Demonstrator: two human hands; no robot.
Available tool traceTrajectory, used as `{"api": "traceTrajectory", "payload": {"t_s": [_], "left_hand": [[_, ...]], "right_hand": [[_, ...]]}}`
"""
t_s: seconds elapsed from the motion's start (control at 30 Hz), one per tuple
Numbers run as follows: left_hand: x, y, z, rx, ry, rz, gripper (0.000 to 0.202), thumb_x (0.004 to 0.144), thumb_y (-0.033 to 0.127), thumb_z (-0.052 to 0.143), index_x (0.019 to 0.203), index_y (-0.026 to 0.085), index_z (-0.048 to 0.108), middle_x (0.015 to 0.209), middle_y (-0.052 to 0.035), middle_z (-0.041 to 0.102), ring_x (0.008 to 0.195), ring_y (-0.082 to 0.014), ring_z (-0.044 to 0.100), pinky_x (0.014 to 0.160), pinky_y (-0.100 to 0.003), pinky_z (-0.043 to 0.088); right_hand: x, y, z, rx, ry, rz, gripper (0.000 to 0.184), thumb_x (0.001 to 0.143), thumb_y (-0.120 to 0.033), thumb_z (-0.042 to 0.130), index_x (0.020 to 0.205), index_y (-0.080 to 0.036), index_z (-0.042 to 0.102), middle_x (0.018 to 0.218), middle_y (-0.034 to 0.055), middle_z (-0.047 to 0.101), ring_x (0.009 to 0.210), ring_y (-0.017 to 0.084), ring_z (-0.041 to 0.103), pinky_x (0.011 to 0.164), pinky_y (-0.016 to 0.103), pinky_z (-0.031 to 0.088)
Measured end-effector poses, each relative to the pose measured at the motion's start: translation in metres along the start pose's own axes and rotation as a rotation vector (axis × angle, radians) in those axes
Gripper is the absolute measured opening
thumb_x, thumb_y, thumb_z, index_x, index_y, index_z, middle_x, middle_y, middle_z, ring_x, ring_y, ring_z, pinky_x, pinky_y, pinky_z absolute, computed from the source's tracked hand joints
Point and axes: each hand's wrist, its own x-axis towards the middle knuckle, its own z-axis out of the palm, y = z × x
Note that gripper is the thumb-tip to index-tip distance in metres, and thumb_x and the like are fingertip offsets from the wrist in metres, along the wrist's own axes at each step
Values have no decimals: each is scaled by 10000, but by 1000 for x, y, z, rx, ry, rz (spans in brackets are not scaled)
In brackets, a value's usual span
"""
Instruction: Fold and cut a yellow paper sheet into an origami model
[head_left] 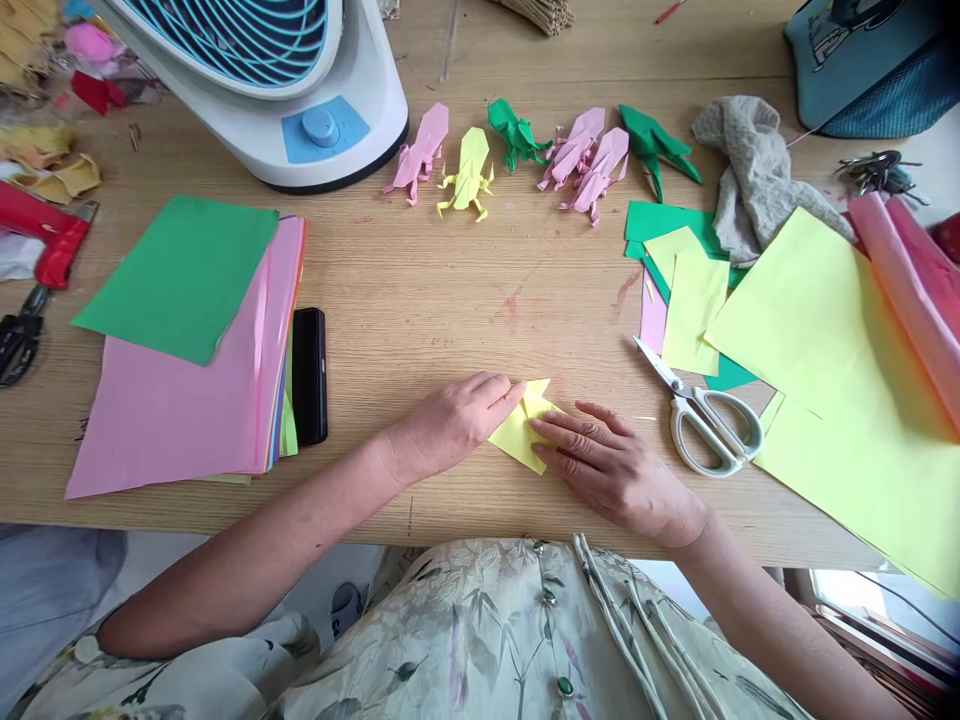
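Observation:
A small folded piece of yellow paper (519, 438) lies on the table in front of me, with pointed flaps at its top. My left hand (466, 420) has its fingers closed together, pressing on the paper's upper left edge. From the right, my right hand (607, 460) rests on the same paper with fingers stretched out and slightly apart, the fingertips touching its right side. Parts of the paper are hidden beneath the fingers. Scissors (712, 415) with pale handles lie right of my right hand, blades slightly apart.
Folded paper figures in pink (421, 150), yellow (471, 165) and green (517, 133) stand along the back. A fan (330, 130) is behind left. Coloured sheets (172, 410) and a black phone (310, 375) lie left. Yellow sheets (862, 430) and a grey cloth (750, 160) lie right.

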Motion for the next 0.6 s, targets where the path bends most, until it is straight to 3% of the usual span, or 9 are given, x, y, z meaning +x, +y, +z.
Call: {"api": "traceTrajectory", "payload": {"t_s": [0.6], "left_hand": [[2,0,0,-10,14,40,299,979,45,409,1247,37,541,962,-86,667,893,-179,629,794,-284,545]], "right_hand": [[-1,4,0,150,29,-40,402,975,-86,465,1371,-114,523,1401,157,576,1359,237,484,1156,526,366]]}}
